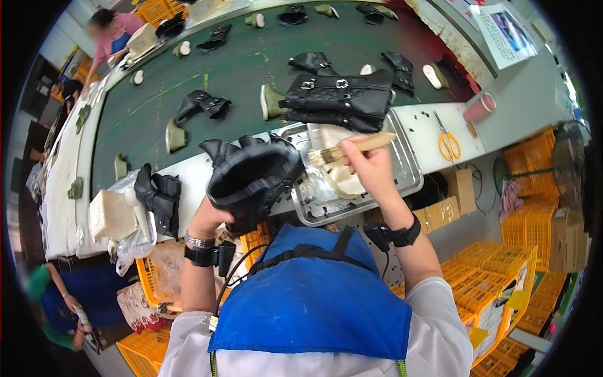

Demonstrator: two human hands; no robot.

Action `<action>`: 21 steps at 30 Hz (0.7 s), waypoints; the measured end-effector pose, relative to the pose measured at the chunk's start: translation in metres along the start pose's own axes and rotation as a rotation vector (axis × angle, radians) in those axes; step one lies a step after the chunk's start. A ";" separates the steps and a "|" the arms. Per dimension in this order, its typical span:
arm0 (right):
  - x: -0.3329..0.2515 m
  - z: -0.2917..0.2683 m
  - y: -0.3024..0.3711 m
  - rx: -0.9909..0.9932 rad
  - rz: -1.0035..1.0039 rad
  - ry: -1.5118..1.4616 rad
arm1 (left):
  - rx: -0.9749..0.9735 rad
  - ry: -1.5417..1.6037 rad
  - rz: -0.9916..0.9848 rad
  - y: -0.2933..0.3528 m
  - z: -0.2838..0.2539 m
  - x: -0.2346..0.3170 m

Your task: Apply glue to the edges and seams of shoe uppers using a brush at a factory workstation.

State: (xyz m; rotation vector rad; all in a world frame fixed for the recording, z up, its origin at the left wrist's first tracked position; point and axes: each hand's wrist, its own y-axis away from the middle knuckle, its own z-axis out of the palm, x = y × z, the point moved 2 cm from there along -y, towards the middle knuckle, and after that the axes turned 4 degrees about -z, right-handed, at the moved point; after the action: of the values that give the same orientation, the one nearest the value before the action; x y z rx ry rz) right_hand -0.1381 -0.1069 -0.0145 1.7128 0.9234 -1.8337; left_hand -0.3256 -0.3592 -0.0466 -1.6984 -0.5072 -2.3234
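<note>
My left hand [211, 218] is closed round a black boot [245, 200], holding it with its wide shaft opening turned up toward me. The boot looks slightly smeared by motion. In my right hand [372, 171] is a brush [331, 154] with a wooden handle and pale bristles, which point left toward the boot but stay apart from it. Below the brush, a cream-coloured tub [345, 183] stands in a metal tray [413, 168] dotted with black scraps. Black quilted boots with buckles [339, 94] lie just beyond the tray.
A green conveyor belt [245, 75] carries black boots and green shoes [176, 135]. Yellow-handled scissors [448, 144] and a pink cup [480, 108] rest at the right. Another black boot [164, 200] and a cream container [112, 213] stand left. Orange crates [483, 276] flank me; other people are at left.
</note>
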 end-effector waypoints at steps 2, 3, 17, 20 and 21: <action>0.002 -0.001 0.001 0.063 -0.003 -0.073 | 0.078 0.343 0.088 0.002 -0.010 -0.018; 0.003 -0.003 0.002 0.094 -0.026 -0.126 | 0.103 0.548 0.110 -0.002 -0.003 -0.019; 0.006 -0.005 0.008 0.009 0.040 -0.170 | 0.308 0.993 0.364 0.016 -0.017 -0.023; 0.006 -0.010 0.006 0.003 0.039 -0.162 | 0.443 0.610 0.332 0.034 -0.046 -0.009; 0.005 -0.011 0.005 0.006 0.041 -0.159 | 0.558 0.456 0.316 0.037 -0.051 -0.005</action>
State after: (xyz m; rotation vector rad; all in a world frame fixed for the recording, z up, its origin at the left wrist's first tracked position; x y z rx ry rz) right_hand -0.1277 -0.1012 -0.0204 1.5513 0.8130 -1.9153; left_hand -0.3548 -0.4137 -0.0602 -0.8900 -0.6546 -1.9937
